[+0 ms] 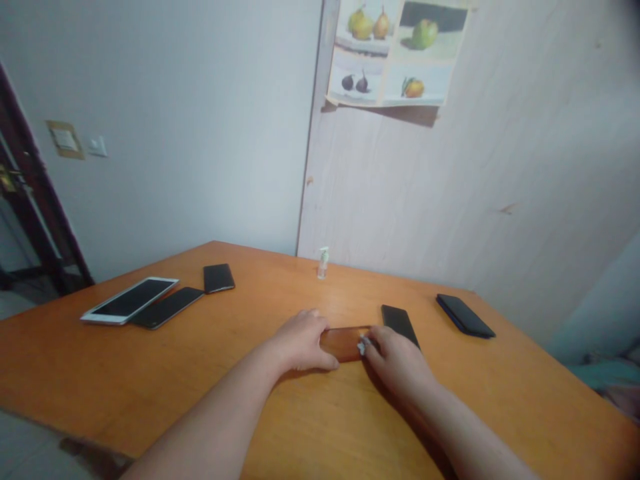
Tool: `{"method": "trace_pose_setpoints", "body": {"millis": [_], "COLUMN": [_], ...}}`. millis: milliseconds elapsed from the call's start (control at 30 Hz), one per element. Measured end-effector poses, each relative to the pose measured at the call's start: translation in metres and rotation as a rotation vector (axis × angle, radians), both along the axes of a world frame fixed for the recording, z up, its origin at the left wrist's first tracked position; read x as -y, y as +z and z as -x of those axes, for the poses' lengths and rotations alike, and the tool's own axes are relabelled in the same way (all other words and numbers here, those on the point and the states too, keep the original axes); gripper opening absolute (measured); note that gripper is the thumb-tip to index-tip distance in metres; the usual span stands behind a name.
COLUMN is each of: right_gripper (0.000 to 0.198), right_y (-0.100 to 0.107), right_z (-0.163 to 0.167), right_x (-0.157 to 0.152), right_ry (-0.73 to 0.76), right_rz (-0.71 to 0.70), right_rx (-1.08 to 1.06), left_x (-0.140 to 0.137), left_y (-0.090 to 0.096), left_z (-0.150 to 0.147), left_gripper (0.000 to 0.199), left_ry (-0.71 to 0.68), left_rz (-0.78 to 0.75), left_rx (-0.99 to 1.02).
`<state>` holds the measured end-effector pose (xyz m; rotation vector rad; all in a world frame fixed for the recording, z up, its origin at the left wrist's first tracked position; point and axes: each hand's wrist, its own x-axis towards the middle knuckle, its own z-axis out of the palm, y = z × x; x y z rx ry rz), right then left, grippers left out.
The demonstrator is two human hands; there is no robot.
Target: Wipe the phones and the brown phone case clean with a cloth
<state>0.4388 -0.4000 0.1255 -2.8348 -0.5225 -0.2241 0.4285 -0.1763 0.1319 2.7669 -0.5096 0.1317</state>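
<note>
Glossy reddish-brown flat phone lies on the orange wooden worktop, pinned under the left hand, whose grip presses its end. The right hand pinches a small white cloth against its other end. A black phone lies just beyond; wiping looks barely begun.
</note>
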Motion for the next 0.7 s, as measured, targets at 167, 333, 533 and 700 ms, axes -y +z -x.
{"method": "trace_pose_setpoints", "body": {"millis": [167,333,533,700], "right_gripper": [0.022,0.023,0.023,0.023], "right_y": [-0.001,-0.002,-0.002,-0.002], "right_z": [0.001,-0.005,0.002,-0.003], "right_x": [-0.003,0.005,-0.004,0.003], "right_ry": [0.018,-0.115,0.044,-0.144], "right_rz": [0.026,0.056,0.040,0.100], "right_rx": [-0.004,0.019,-0.006,0.031], "left_x": [0.001,0.001,0.001,0.001], "left_y": [-0.002,-0.002,-0.001,-0.001], "left_z": [0.001,0.001,0.003,0.002], "left_gripper": [0.050,0.052,0.049,0.051], "left_ry": [0.029,0.041,0.042,0.053], "left_rz": [0.015,0.013,0.031,0.012], "left_rx": [0.010,0.010,-0.001,-0.001]}}
